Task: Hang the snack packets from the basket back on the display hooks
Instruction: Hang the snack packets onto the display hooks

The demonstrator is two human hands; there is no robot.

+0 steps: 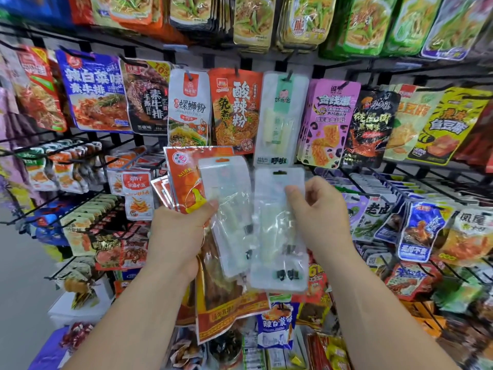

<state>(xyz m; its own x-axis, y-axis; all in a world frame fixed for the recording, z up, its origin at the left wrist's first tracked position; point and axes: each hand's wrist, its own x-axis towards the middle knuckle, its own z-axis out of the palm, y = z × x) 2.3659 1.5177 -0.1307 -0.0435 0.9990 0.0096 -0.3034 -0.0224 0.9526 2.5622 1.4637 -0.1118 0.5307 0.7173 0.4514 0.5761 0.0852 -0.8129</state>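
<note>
The clear snack packet point(277, 236), pinched in the right hand point(317, 209) with the thumb on its face, looks light, thin and slick, likely floppy; a hold just under its hang slot point(279, 172) should steady it. The left hand point(181, 231), apart from the right, grips a second clear packet point(226, 193) and an orange packet point(186, 182). Above both hands a matching packet point(280, 116) hangs on a hook point(287, 76).

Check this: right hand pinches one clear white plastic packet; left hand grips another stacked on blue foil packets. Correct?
Wrong colour: the head view shows the left hand gripping its clear plastic packet over orange foil packets, not blue. The right hand pinches one clear white plastic packet.
</note>
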